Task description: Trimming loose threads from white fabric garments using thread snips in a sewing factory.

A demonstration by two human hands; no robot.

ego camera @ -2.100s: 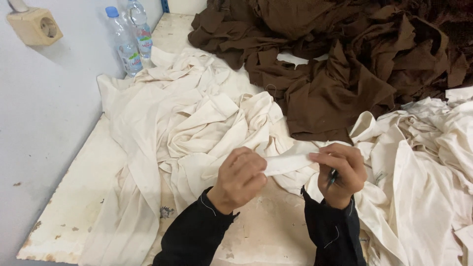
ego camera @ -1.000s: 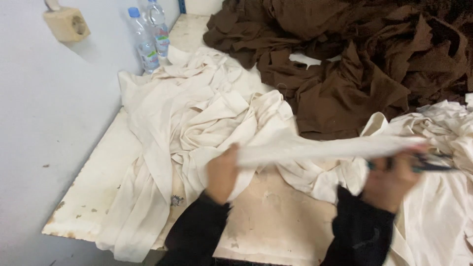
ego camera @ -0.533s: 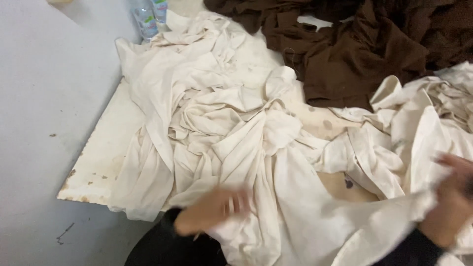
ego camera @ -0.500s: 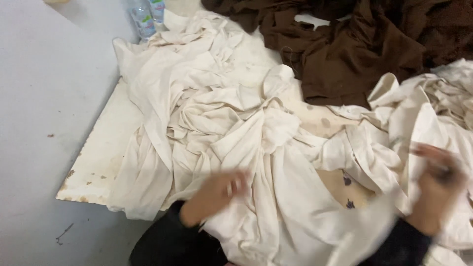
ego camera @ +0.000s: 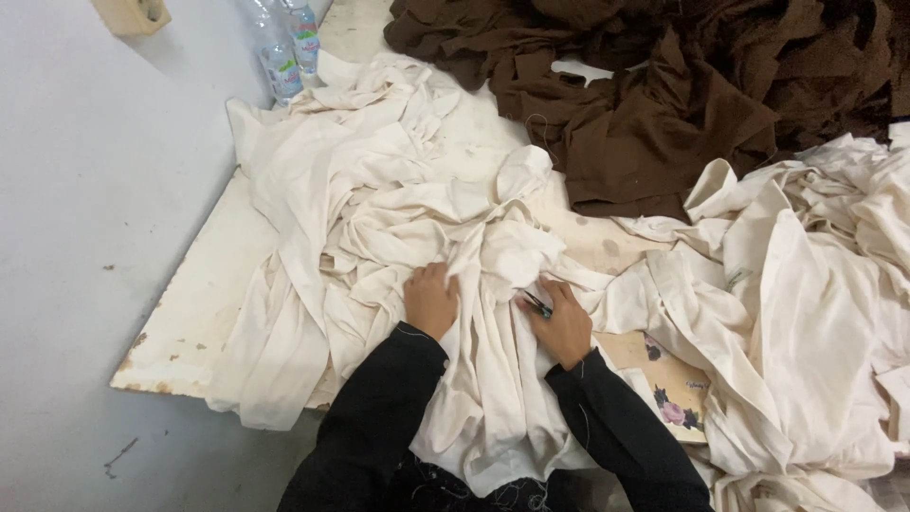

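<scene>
While the left hand [ego camera: 431, 301] presses flat on the cream fabric pile [ego camera: 398, 218], the right hand [ego camera: 561, 322] grips small dark snips [ego camera: 536, 303] against the same cloth.

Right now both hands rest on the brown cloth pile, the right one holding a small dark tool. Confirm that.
Not quite. In the head view the left hand and right hand, with its small dark tool, rest on the cream cloth pile; the brown cloth pile lies beyond.
</scene>
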